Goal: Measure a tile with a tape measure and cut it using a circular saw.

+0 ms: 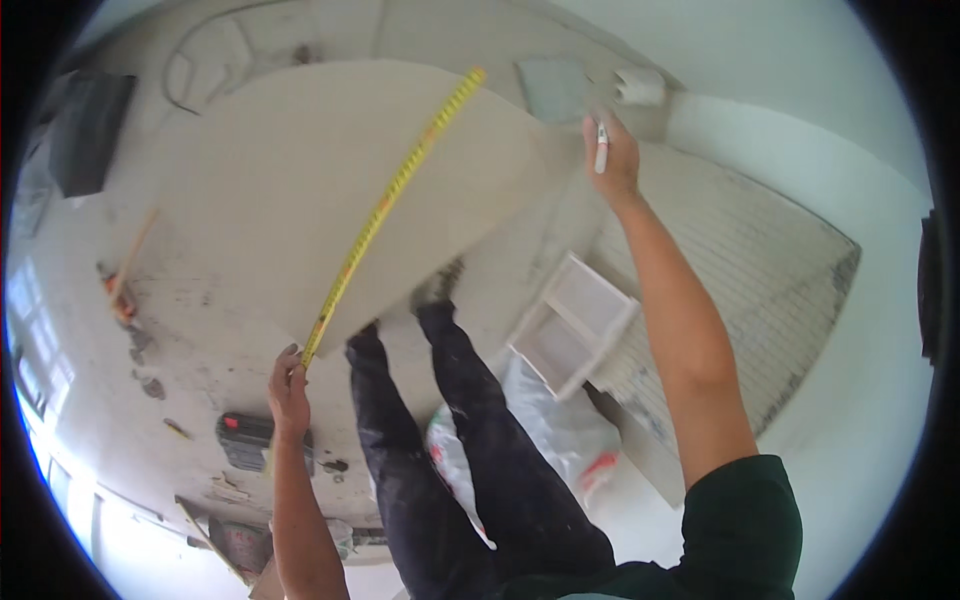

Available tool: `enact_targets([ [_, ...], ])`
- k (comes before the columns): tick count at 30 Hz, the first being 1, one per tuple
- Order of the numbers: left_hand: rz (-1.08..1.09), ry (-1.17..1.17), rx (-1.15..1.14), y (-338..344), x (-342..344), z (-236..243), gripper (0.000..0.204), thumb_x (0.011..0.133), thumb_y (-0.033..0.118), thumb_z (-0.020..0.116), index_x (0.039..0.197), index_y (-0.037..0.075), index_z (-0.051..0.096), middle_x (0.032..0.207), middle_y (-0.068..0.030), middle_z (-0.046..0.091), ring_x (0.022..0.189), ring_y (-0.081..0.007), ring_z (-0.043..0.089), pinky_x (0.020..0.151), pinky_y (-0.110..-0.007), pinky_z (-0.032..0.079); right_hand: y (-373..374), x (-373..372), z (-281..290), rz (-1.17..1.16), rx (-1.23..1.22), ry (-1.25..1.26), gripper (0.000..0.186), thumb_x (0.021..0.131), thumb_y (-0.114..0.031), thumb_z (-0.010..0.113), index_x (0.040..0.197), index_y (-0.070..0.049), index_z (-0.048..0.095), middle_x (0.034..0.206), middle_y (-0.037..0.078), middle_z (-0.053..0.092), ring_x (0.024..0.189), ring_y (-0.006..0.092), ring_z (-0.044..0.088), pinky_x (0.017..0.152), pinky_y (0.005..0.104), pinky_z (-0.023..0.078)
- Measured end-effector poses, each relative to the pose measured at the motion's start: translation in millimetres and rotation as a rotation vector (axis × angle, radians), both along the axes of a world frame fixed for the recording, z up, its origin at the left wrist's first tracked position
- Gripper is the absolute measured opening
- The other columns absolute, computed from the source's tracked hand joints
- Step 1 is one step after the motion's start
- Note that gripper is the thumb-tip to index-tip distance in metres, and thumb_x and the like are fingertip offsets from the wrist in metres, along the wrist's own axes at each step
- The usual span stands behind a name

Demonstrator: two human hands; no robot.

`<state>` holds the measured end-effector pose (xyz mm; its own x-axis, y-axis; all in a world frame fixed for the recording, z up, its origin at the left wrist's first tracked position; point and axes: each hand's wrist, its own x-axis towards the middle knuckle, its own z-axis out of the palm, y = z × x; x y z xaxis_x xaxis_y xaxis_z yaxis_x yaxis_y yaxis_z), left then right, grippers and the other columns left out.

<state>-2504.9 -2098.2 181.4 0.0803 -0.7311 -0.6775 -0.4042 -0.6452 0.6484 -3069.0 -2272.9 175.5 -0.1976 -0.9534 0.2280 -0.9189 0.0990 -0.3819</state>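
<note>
Both hands are closed on something in the head view. Low on the left, the left hand (289,395) pinches the near end of a yellow tape measure (378,215) between thumb and fingers; whether a case is hidden in the palm, I cannot tell. Out to the right, the right hand (618,167) grips a white marker (601,158), its arm stretched forward and well apart from the tape.

The tape runs up and to the right across a large pale board (450,190), its far tip by the board's far edge. Its blade is probably extended that far to span the board, with the left hand's pinch steadying the near end; whether it touches the board or hangs just above is unclear. Holding the marker in the other hand likely leaves the left free for the tape alone.

The person's legs (490,410) stand at the board's near edge, presumably to bring the tape within reach. A white divided tray (572,322) sits beside the legs on the right, next to pale plastic bags (565,420), and a dark tool case (240,440) lies near the left forearm, all outside the board's outline.
</note>
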Motion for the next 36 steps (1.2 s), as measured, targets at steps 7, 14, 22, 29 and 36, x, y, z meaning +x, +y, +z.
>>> enact_targets([
  [7, 0.099, 0.031, 0.098, -32, 15, -10, 0.018, 0.091, 0.013, 0.057, 0.098, -0.002, 0.062, 0.080, -0.0049, 0.060, 0.073, -0.0123, 0.057, 0.066, -0.029, 0.050, 42, 11, -62, -0.125, 0.476, -0.140, 0.047, 0.095, -0.045, 0.058, 0.109, -0.001, 0.069, 0.093, 0.020, 0.069, 0.091, 0.0378, 0.064, 0.089, 0.0447, 0.046],
  [14, -0.224, -0.264, -0.140, -150, 37, -17, 0.024, 0.091, 0.021, 0.058, 0.095, -0.003, 0.062, 0.084, -0.0153, 0.063, 0.079, -0.0266, 0.060, 0.073, -0.037, 0.048, 225, 85, -62, -0.686, 0.573, -0.458, 0.051, 0.096, -0.044, 0.058, 0.114, 0.004, 0.064, 0.108, 0.022, 0.066, 0.102, 0.0357, 0.062, 0.090, 0.0440, 0.046],
  [22, -0.598, -0.337, -0.518, -334, -7, -26, 0.028, 0.091, 0.023, 0.057, 0.106, 0.000, 0.061, 0.105, -0.0237, 0.065, 0.103, -0.0421, 0.060, 0.088, -0.048, 0.046, 254, 267, -53, -1.156, 0.275, -0.758, 0.046, 0.101, -0.039, 0.055, 0.113, 0.005, 0.061, 0.112, 0.015, 0.065, 0.104, 0.0246, 0.061, 0.090, 0.0369, 0.048],
  [29, -0.560, -0.331, -0.818, -322, 19, -34, 0.022, 0.090, 0.019, 0.058, 0.105, 0.002, 0.061, 0.108, -0.0198, 0.065, 0.108, -0.0403, 0.058, 0.094, -0.044, 0.045, 246, 247, -32, -1.011, 0.218, -0.751, 0.043, 0.101, -0.028, 0.057, 0.125, 0.007, 0.052, 0.118, 0.017, 0.061, 0.108, 0.0253, 0.060, 0.094, 0.0362, 0.047],
  [36, -0.302, -0.360, -0.270, -199, 172, -2, 0.017, 0.093, 0.012, 0.055, 0.103, 0.000, 0.061, 0.091, -0.0159, 0.063, 0.086, -0.0261, 0.060, 0.082, -0.035, 0.046, 8, 245, 7, 0.147, -0.080, -0.146, 0.047, 0.088, -0.017, 0.069, 0.127, 0.004, 0.054, 0.127, 0.024, 0.058, 0.120, 0.0415, 0.054, 0.102, 0.0488, 0.041],
])
